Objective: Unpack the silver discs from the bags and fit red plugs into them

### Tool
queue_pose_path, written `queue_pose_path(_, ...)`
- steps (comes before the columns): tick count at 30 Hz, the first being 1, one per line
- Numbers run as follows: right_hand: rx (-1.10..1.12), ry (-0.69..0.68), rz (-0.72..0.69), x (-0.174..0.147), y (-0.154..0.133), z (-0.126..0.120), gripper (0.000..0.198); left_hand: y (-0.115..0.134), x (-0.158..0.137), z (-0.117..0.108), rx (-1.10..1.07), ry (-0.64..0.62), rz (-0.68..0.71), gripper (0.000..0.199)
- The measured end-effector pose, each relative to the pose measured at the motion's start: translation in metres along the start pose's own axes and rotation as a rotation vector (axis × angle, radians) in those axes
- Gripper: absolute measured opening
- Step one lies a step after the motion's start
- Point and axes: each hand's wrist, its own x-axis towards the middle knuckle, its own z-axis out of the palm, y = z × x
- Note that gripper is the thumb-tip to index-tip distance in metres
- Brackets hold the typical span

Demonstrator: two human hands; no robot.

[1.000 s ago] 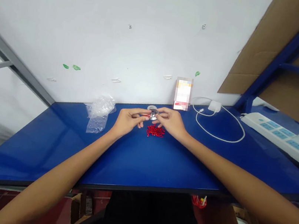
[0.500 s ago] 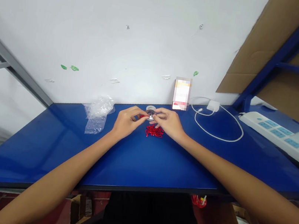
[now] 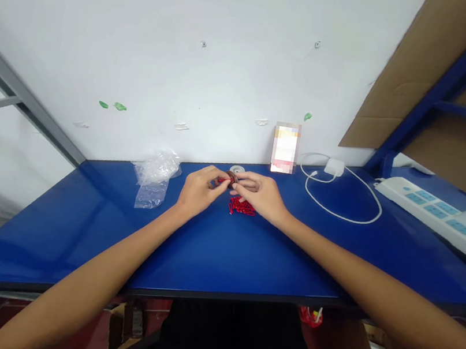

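While the left hand (image 3: 201,188) pinches limp-looking cord (image 3: 224,180) near the table's (image 3: 208,252) back edge, the right hand (image 3: 266,199) grips a seemingly stiff disc (image 3: 232,181), best rim-held.

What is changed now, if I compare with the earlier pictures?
The metal disc, between the left hand and right hand, shifted slightly left and tilted; its visible surface now looks darker. Nothing was visibly let go. The red cords, plastic bag and charger stayed in place.
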Motion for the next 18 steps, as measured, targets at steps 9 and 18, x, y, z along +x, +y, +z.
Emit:
queue_pose_path(9,-0.012,0.002,-0.021,-0.001,0.0007,-0.0001,0.043,-0.0013,-0.0001,-0.0006,-0.009,-0.074,0.008,0.02)
queue_pose_path(18,0.053,-0.005,-0.009,-0.0005,-0.0031,0.0003,0.048,-0.0003,0.0014,-0.0025,-0.021,-0.114,0.003,0.021)
